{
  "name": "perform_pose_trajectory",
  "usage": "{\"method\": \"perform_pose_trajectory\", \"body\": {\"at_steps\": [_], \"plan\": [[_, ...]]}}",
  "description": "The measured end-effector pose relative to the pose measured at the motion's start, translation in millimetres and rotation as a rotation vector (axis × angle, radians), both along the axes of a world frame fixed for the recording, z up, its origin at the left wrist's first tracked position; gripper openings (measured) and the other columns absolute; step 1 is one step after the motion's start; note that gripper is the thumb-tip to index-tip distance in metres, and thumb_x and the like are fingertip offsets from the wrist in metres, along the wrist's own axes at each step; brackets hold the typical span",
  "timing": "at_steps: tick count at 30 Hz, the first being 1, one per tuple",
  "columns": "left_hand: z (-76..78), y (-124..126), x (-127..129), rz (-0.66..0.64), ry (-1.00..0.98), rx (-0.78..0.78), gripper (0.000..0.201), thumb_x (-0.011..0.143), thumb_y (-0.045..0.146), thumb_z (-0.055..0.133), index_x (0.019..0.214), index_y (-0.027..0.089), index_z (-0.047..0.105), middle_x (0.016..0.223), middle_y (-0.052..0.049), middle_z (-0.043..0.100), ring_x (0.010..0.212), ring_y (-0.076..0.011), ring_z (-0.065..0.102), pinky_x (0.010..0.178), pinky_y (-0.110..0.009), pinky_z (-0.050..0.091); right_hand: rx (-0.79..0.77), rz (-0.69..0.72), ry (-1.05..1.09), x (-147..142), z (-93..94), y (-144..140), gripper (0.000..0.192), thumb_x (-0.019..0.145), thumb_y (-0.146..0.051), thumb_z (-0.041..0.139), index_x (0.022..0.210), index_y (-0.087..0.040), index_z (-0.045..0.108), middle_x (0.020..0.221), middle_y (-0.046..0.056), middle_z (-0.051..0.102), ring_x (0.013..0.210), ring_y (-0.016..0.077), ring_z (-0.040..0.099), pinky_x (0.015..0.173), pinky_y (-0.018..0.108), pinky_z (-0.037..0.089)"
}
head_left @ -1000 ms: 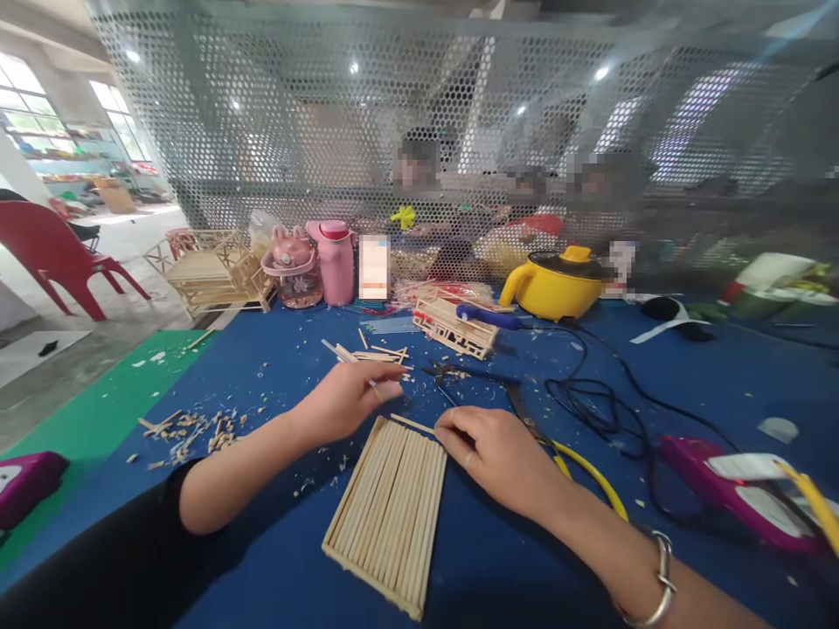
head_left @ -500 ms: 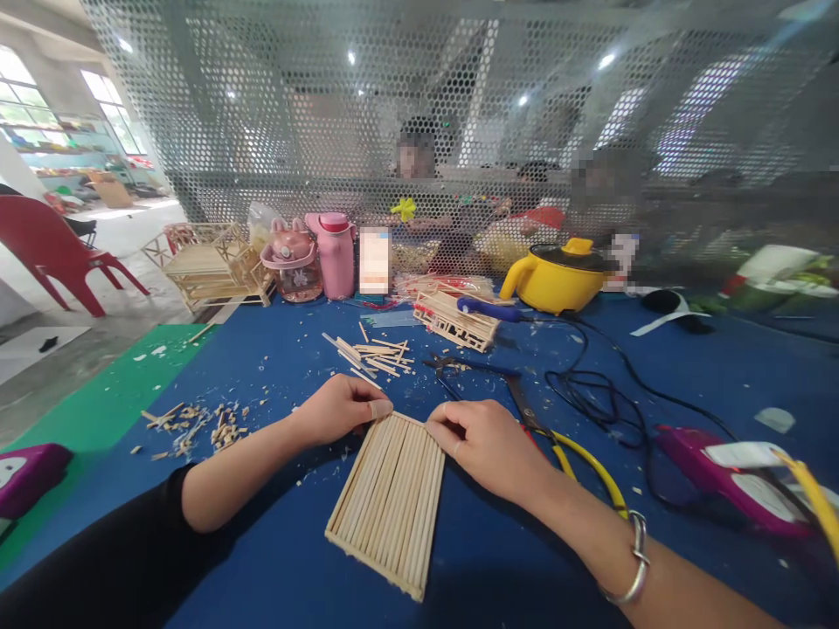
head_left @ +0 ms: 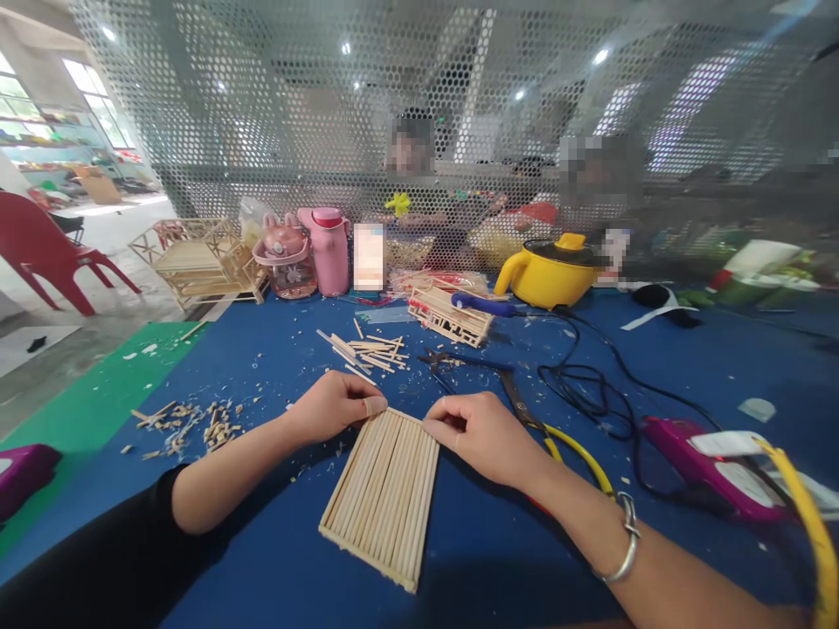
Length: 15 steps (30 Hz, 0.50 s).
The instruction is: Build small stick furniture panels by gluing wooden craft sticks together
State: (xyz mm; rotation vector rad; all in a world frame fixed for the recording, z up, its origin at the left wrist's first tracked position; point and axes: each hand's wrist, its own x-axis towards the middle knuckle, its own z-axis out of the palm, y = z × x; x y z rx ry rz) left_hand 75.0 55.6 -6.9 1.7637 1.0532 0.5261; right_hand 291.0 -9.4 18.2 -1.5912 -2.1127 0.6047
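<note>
A flat panel of thin wooden sticks point(head_left: 384, 498) lies in front of me on the blue table, its far end between my hands. My left hand point(head_left: 337, 406) pinches the far left corner with thumb and fingers; a pale bandage wraps one fingertip. At the far right corner, my right hand point(head_left: 472, 432) pinches the panel's edge, a ring on one finger and a silver bangle at the wrist. A pile of loose sticks point(head_left: 373, 351) lies just beyond. Scissors with yellow handles point(head_left: 580, 454) lie partly hidden behind my right forearm.
Pliers point(head_left: 452, 360), a blue-handled tool point(head_left: 485, 306) on a small stick model point(head_left: 452, 325), and black cable point(head_left: 590, 384) lie ahead. A yellow pot point(head_left: 554, 278), pink bottle point(head_left: 329, 253) and stick structure point(head_left: 203, 262) stand along the back. Purple device point(head_left: 714, 467) right; cut scraps point(head_left: 187, 424) left. People sit behind the mesh.
The whole view has shifted slightly, so things appear a little further left. Both hands keep the same grip on the panel's far corners.
</note>
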Motion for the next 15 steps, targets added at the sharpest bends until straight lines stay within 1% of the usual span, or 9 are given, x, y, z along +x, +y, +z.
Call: {"method": "perform_pose_trajectory", "body": {"at_steps": [2,4,7,9,11,13,15], "plan": [[-2.6,0,0,0.005,0.016,0.015,0.033,0.079,0.044,0.055,0.081,0.014,0.070,0.060,0.001,0.059,0.053,-0.0090,0.049,0.051,-0.021,0.041,0.025,-0.008,0.011,-1,0.4,0,0.021,0.080,-0.027,0.053,0.067,-0.021,0.068,0.062,-0.003,0.065,0.056,0.0109,0.056,0.055,0.022,0.039],[-5.7,1,-1,0.033,0.039,0.052,0.039,0.083,0.047,0.047,0.092,0.016,0.069,0.067,-0.001,0.064,0.055,-0.0105,0.054,0.050,-0.021,0.044,0.059,-0.036,0.024,0,0.4,2,0.021,0.080,-0.027,0.052,0.066,-0.021,0.067,0.062,-0.003,0.066,0.056,0.0120,0.057,0.055,0.022,0.040],[-8.5,9,-8,0.142,0.108,0.178,0.043,0.085,0.049,0.042,0.104,0.017,0.066,0.078,-0.003,0.068,0.059,-0.0133,0.059,0.053,-0.024,0.047,0.131,-0.103,0.022,6,-1.8,8,0.025,0.084,-0.031,0.049,0.075,-0.021,0.070,0.066,0.000,0.069,0.063,0.0153,0.062,0.061,0.025,0.043],[-8.9,20,-17,0.241,0.180,0.304,0.040,0.085,0.045,0.045,0.104,0.017,0.066,0.081,-0.005,0.068,0.067,-0.0162,0.061,0.063,-0.027,0.049,0.156,-0.138,-0.002,8,-4.4,12,0.032,0.089,-0.036,0.042,0.089,-0.022,0.071,0.064,0.000,0.068,0.064,0.0170,0.063,0.064,0.027,0.044],[-9.1,36,-27,0.329,0.265,0.431,0.034,0.085,0.038,0.047,0.104,0.017,0.067,0.089,-0.007,0.068,0.082,-0.0204,0.062,0.077,-0.031,0.048,0.155,-0.155,-0.021,9,-6.5,14,0.038,0.091,-0.038,0.037,0.100,-0.021,0.069,0.059,0.000,0.065,0.060,0.0172,0.062,0.063,0.028,0.044],[-10.1,55,-37,0.376,0.349,0.532,0.032,0.087,0.029,0.044,0.107,0.019,0.066,0.104,-0.010,0.065,0.097,-0.0242,0.058,0.088,-0.035,0.044,0.147,-0.155,-0.023,8,-7.5,14,0.038,0.091,-0.040,0.038,0.104,-0.021,0.067,0.060,0.000,0.065,0.059,0.0167,0.061,0.061,0.027,0.044],[-12.2,72,-43,0.366,0.421,0.602,0.032,0.088,0.024,0.042,0.111,0.020,0.064,0.115,-0.011,0.060,0.110,-0.0264,0.052,0.096,-0.040,0.039,0.138,-0.140,-0.027,7,-7.8,13,0.035,0.089,-0.041,0.041,0.102,-0.022,0.067,0.061,-0.001,0.066,0.058,0.0163,0.060,0.058,0.027,0.043]]}}
